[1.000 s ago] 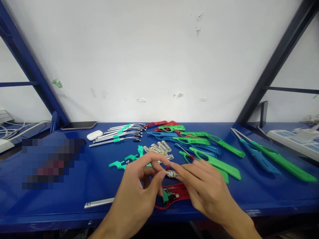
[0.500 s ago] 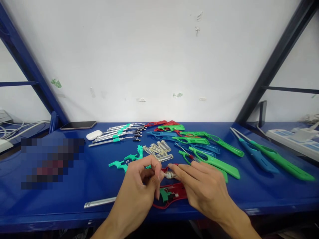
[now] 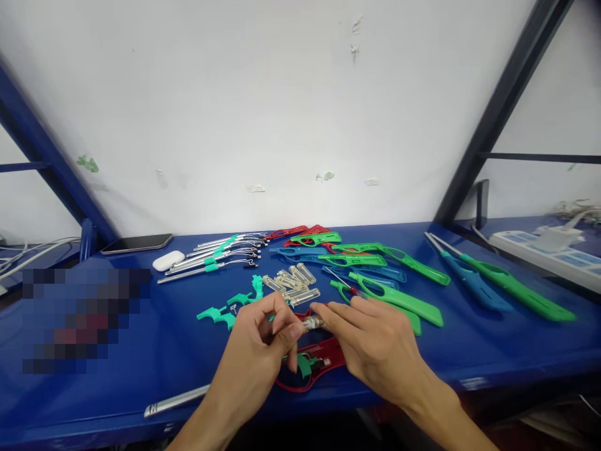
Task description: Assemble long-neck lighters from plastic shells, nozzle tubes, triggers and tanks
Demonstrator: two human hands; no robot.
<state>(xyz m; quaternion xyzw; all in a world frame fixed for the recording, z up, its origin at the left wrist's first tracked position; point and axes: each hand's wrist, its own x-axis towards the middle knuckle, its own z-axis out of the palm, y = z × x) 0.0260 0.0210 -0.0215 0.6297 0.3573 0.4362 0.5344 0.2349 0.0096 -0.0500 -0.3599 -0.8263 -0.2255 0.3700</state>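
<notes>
Between the fingertips of both hands is a small clear cartridge (image 3: 313,322) with a whitish end. My left hand (image 3: 263,344) pinches at its left end, thumb and forefinger together. My right hand (image 3: 375,344) has its fingers closed around the cartridge's right part, which they mostly hide. Just below the hands lies a red half shell (image 3: 332,352) at the table's front edge, with a green trigger (image 3: 306,366) inside. A silver tube (image 3: 176,401) sticks out to the left, partly behind my left wrist.
Clear cartridges (image 3: 305,296), green triggers (image 3: 216,314) and silver rods with wires (image 3: 188,274) lie beyond the hands. Green shells (image 3: 413,304), a screwdriver (image 3: 354,291) and long lighters (image 3: 521,291) are at the right. A phone (image 3: 136,243) and white case (image 3: 168,260) sit at back left.
The whole view has shifted slightly, so objects appear further left. My left thumb and forefinger have come closer together at the cartridge's end. My right hand keeps its hold.
</notes>
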